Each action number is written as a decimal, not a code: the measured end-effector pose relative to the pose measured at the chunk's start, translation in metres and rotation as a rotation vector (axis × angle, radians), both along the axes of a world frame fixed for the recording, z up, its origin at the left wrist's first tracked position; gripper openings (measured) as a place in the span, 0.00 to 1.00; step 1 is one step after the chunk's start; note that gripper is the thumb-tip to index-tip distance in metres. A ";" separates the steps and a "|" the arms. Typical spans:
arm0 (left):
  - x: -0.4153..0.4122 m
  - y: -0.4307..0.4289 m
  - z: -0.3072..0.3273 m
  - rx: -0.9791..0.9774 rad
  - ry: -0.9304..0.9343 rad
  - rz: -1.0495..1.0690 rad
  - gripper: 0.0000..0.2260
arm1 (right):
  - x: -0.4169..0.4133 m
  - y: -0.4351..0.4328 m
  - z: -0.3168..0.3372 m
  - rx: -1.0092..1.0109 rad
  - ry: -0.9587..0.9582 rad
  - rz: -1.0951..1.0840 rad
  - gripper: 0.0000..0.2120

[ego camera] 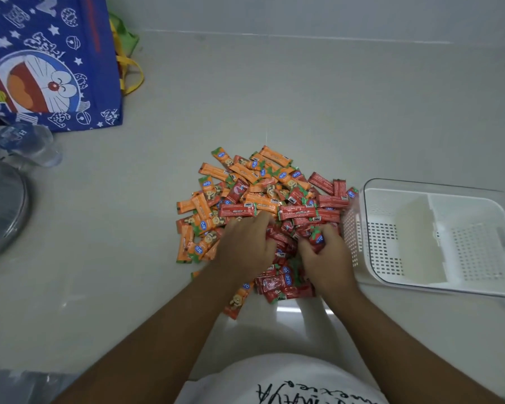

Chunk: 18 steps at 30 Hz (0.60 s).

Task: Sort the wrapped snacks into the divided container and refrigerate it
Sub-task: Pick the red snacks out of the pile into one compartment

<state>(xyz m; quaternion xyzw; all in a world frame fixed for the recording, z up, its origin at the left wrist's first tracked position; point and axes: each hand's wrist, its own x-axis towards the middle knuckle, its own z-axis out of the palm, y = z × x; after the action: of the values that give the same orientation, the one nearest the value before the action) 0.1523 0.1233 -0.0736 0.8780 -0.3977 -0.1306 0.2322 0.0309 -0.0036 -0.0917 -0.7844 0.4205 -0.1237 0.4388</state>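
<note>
Surface: you stand over a pale, glossy floor point(303, 97) that meets a light wall at the top of the view; your white printed shirt point(289, 380) fills the bottom edge.
Left hand: your left hand point(245, 243) lies palm down on the near part of the pile, fingers curled into red wrappers; whether it pinches one, you cannot tell.
Right hand: your right hand point(324, 252) sits just beside the left, fingers closed around a small bunch of red snacks.
Snacks: the wrapped snacks point(260, 205) form one loose heap in the middle of the floor; orange wrappers mostly on the left and far side, red ones mostly on the right and near side.
Container: the divided container point(438, 237) rests on the floor just right of the heap, clear outer tub, white perforated insert, a partition across it; both compartments hold no snacks.
Far left: a round metal lid point(0, 211) at the edge; a plastic bottle point(27, 141) lying beyond it; a blue cartoon bag point(47, 59) furthest back.
</note>
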 end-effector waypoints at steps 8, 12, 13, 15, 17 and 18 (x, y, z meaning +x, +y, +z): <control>0.008 -0.021 -0.009 0.403 -0.178 -0.062 0.17 | 0.006 -0.003 0.010 0.248 -0.078 -0.089 0.04; 0.007 -0.020 -0.010 0.389 -0.227 -0.078 0.16 | 0.007 -0.008 0.003 0.173 0.010 -0.046 0.09; 0.007 -0.018 -0.010 0.355 -0.229 -0.070 0.15 | 0.009 -0.009 0.001 0.138 0.029 -0.031 0.09; 0.006 -0.010 -0.008 0.243 -0.222 -0.024 0.13 | 0.011 -0.011 -0.004 0.082 0.080 0.021 0.07; 0.005 0.001 -0.006 0.113 -0.170 0.056 0.11 | 0.014 -0.012 -0.010 0.060 0.148 0.094 0.06; 0.004 0.007 -0.005 0.058 -0.134 0.095 0.10 | 0.015 -0.011 -0.011 0.046 0.177 0.123 0.06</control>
<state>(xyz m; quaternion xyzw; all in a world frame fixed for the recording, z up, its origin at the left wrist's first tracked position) 0.1560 0.1306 -0.0788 0.9089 -0.3664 -0.0718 0.1856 0.0456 -0.0144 -0.1032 -0.8064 0.4113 -0.0169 0.4246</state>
